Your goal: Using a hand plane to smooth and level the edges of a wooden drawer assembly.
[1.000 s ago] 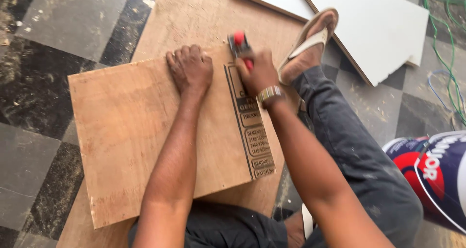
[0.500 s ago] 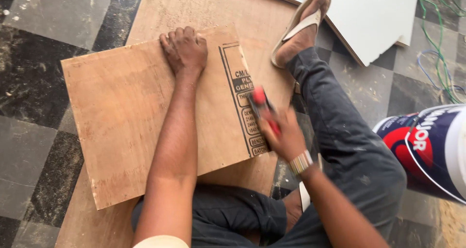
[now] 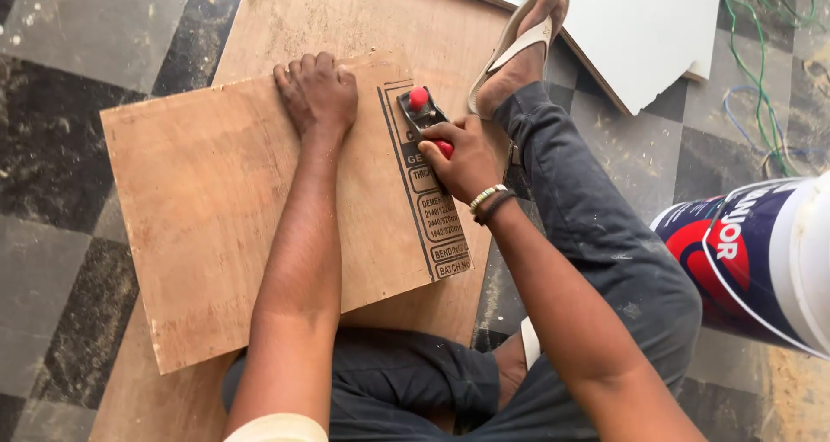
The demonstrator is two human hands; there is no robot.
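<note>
A brown plywood panel (image 3: 207, 208) with a black printed stamp along its right edge lies across my lap, on top of a larger plywood sheet (image 3: 346, 18). My left hand (image 3: 317, 94) presses flat on the panel's far edge. My right hand (image 3: 467, 155) grips a small metal hand plane with red knobs (image 3: 421, 111), which sits on the panel's right edge near the far corner.
My right leg in dark trousers stretches out to the right, its foot in a beige sandal (image 3: 521, 42). A white board (image 3: 640, 27) lies beyond it. A white and blue plastic bucket (image 3: 761, 260) lies at the right. Green and blue wires (image 3: 761, 70) trail over the chequered floor.
My right hand pulled the plane back toward me along the panel's right edge, then pushed it forward again to the far corner. The left hand stayed on the panel.
</note>
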